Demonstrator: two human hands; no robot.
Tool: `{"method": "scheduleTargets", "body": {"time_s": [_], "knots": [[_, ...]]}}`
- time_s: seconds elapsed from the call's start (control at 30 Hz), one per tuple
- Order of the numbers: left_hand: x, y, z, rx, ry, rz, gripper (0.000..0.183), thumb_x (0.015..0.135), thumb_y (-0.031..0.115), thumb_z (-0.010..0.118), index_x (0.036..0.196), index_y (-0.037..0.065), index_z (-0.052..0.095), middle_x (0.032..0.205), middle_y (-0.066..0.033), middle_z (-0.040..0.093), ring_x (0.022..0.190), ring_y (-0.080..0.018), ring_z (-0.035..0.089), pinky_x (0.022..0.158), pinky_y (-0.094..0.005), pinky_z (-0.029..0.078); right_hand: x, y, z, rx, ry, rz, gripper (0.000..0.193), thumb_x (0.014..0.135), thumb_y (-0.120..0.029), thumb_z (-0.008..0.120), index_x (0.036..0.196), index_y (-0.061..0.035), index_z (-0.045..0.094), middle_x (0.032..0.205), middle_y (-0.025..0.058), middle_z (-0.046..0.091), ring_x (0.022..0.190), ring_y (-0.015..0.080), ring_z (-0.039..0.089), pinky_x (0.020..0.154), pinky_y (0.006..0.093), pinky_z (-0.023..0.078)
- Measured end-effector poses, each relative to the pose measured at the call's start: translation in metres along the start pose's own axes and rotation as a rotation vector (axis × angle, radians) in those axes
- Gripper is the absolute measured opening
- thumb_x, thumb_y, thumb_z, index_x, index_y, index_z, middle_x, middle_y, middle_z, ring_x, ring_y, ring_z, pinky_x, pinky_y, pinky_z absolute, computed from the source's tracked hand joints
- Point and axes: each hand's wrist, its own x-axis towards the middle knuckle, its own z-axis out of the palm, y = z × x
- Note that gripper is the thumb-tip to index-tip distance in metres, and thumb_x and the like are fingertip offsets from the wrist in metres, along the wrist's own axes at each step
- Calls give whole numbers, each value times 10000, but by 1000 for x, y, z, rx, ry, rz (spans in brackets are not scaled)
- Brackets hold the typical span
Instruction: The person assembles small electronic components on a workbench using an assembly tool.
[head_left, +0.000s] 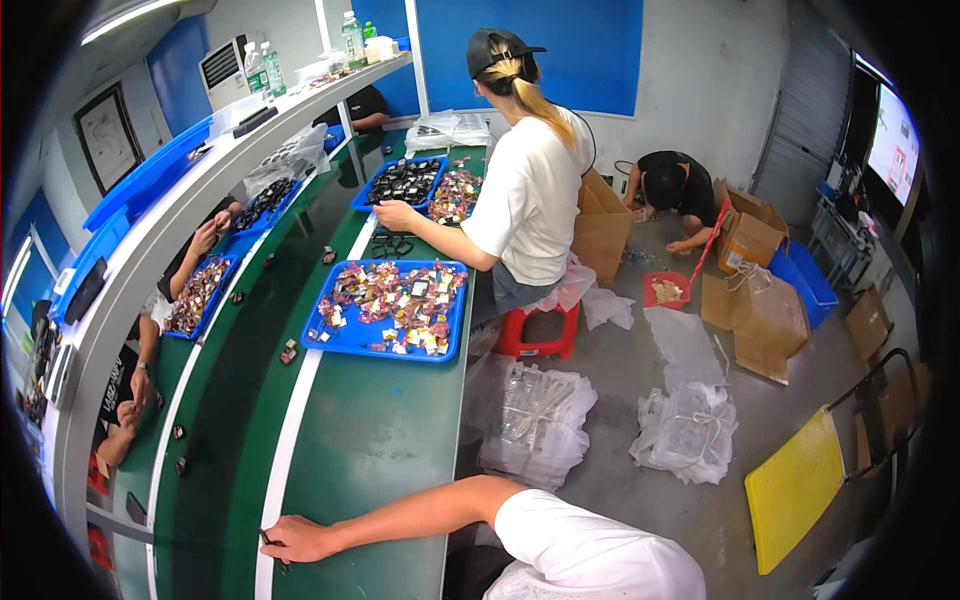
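Person's right hand [300,540] at the lower left of the frame, fingers pinching a small black part [266,538] at the white stripe [300,410] on the green workbench [380,430]. Left hand out of view, fingers cannot be told. Blue tray [385,354] of small mixed components near frame centre; co-worker in white T-shirt [535,195] seated beyond, upper centre.

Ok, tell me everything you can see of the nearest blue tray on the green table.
The blue tray is shallow and rectangular, with rounded corners and a raised rim, and looks like plastic. It lies flat on the green table, across the white line, its right side near the table edge. Small mixed parts, reddish, white and yellowish, are spread unevenly inside, leaving blue bottom showing. Nobody is touching it.
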Motion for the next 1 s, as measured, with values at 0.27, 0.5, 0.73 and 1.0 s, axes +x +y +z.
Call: {"method": "scheduleTargets", "body": {"time_s": [0.27,0.5,0.73,1.0], "knots": [[-11,26,12,243,-31,55,293,744,-18,553,559,127,378,563,-111,340,528,-254,427,516,-418,339,-4,7,-3,-54,-46,16,463,992,-282,535,629,0,582,591,74,645,541,254,617,603,385,499],[-9,28,14,448,-93,123,276,746,-12,569,585,119,388,580,-110,352,541,-253,433,516,-410,345,-1,15,0,-74,-10,-4,462,1000,-297,564,639,-9,594,591,69,657,540,248,638,587,375,502],[3,41,7,629,-185,187,260,749,-6,584,610,111,399,597,-110,363,554,-251,439,516,-402,350,-1,17,0,-87,-40,-13,430,1007,-300,559,702,-2,617,603,67,665,557,244,645,610,373,510],[12,45,16,826,-255,273,244,752,1,602,639,103,411,617,-110,376,569,-250,446,516,-393,357,-2,9,-2,-94,-64,41,422,993,-303,545,704,-5,618,610,56,666,587,250,647,651,375,519]]}}
